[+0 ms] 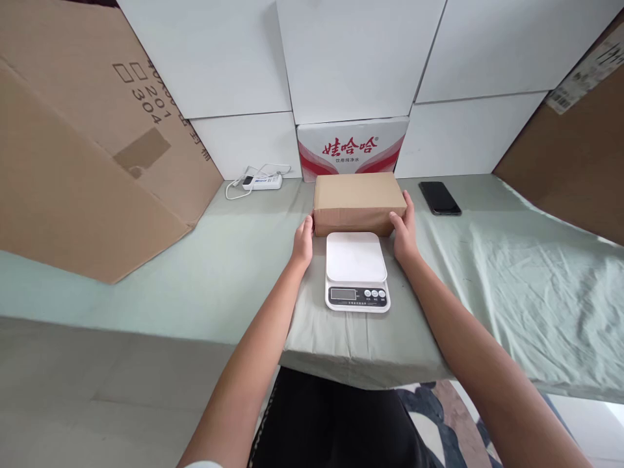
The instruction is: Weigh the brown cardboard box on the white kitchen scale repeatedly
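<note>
A small brown cardboard box lies on the green cloth just behind a white digital kitchen scale. My left hand presses against the box's left end. At the box's right end my right hand wraps its fingers around the corner. Both hands grip the box between them. The scale's platform is bare, and its display and buttons face me.
A black phone lies to the right on the green cloth. A white power strip with cable sits at the back left. Large brown cartons lean at both sides. White boxes and a red-printed carton line the back.
</note>
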`<action>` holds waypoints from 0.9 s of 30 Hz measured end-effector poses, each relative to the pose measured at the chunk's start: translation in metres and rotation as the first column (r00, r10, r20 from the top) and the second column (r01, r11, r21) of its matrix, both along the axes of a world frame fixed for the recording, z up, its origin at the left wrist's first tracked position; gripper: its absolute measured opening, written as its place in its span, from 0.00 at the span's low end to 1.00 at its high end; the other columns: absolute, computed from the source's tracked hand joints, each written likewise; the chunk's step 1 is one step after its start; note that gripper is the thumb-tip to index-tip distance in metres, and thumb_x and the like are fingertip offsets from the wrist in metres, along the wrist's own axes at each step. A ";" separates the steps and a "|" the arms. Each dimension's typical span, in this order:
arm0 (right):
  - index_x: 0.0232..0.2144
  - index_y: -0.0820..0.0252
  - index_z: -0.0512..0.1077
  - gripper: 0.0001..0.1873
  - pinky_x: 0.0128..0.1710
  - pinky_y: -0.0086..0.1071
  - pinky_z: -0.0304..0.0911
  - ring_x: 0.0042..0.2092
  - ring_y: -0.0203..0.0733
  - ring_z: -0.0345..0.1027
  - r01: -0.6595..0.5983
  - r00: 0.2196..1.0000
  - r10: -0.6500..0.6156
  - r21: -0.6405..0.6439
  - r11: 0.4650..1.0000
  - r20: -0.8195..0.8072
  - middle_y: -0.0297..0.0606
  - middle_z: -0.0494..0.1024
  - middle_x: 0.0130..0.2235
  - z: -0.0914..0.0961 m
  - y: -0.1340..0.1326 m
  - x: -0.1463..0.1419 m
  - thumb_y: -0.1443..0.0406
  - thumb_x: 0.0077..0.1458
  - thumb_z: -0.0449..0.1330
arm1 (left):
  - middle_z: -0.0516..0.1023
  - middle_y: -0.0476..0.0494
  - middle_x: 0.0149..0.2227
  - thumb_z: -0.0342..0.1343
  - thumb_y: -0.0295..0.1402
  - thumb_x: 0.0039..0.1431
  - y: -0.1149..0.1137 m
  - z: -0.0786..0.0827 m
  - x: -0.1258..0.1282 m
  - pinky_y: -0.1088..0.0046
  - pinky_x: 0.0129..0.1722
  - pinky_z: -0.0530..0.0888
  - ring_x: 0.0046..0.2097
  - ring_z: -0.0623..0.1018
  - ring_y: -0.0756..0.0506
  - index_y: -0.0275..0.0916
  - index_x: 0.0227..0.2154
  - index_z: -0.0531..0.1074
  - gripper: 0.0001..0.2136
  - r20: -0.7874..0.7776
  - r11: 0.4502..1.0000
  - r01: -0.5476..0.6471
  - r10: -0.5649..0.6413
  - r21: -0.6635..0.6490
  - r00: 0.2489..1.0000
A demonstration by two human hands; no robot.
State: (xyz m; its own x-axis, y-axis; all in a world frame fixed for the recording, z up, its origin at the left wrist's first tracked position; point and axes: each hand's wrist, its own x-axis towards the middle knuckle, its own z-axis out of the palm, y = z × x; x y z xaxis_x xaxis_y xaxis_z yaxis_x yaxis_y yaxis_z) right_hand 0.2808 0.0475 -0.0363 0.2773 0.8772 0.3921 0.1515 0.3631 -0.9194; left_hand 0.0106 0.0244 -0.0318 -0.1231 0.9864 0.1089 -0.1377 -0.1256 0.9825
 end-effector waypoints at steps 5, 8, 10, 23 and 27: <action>0.77 0.49 0.63 0.54 0.88 0.62 0.43 0.85 0.64 0.51 -0.052 0.999 0.052 -0.007 0.999 -0.010 0.44 0.64 0.83 0.004 -0.001 -0.004 0.42 0.52 0.67 | 0.78 0.36 0.77 0.47 0.61 0.78 -0.005 0.006 0.001 0.57 0.83 0.66 0.83 0.69 0.34 0.39 0.70 0.78 0.35 -0.017 1.000 0.016 -0.016 -0.001 1.000; 0.77 0.46 0.62 0.54 0.89 0.63 0.41 0.85 0.64 0.50 -0.075 0.997 0.075 -0.004 0.997 -0.017 0.41 0.60 0.85 0.002 0.002 -0.003 0.42 0.51 0.68 | 0.79 0.35 0.76 0.47 0.60 0.78 -0.006 0.005 0.001 0.56 0.83 0.65 0.82 0.70 0.34 0.39 0.70 0.77 0.35 -0.017 1.000 0.020 -0.019 0.010 1.000; 0.77 0.46 0.61 0.55 0.89 0.63 0.40 0.86 0.63 0.49 -0.077 0.997 0.077 0.003 0.997 -0.023 0.40 0.60 0.85 0.000 0.003 -0.002 0.43 0.51 0.68 | 0.78 0.35 0.76 0.47 0.60 0.78 -0.005 0.005 0.001 0.55 0.83 0.66 0.82 0.71 0.33 0.39 0.70 0.77 0.35 -0.019 1.000 0.019 -0.019 0.013 1.000; 0.78 0.49 0.61 0.56 0.89 0.63 0.40 0.87 0.63 0.48 -0.073 0.997 0.073 -0.005 0.997 -0.024 0.42 0.64 0.83 -0.003 0.004 -0.003 0.44 0.51 0.68 | 0.78 0.35 0.77 0.48 0.68 0.73 0.000 -0.001 -0.002 0.56 0.80 0.70 0.82 0.71 0.32 0.40 0.70 0.77 0.41 -0.069 0.997 0.051 -0.046 0.065 0.997; 0.80 0.47 0.59 0.57 0.90 0.62 0.36 0.87 0.63 0.48 -0.105 0.994 0.106 0.072 0.992 -0.015 0.41 0.62 0.84 0.002 0.005 -0.003 0.39 0.53 0.66 | 0.78 0.36 0.77 0.52 0.71 0.70 0.002 0.004 -0.004 0.52 0.82 0.68 0.82 0.70 0.32 0.43 0.71 0.77 0.42 -0.114 0.989 0.042 -0.026 0.140 0.993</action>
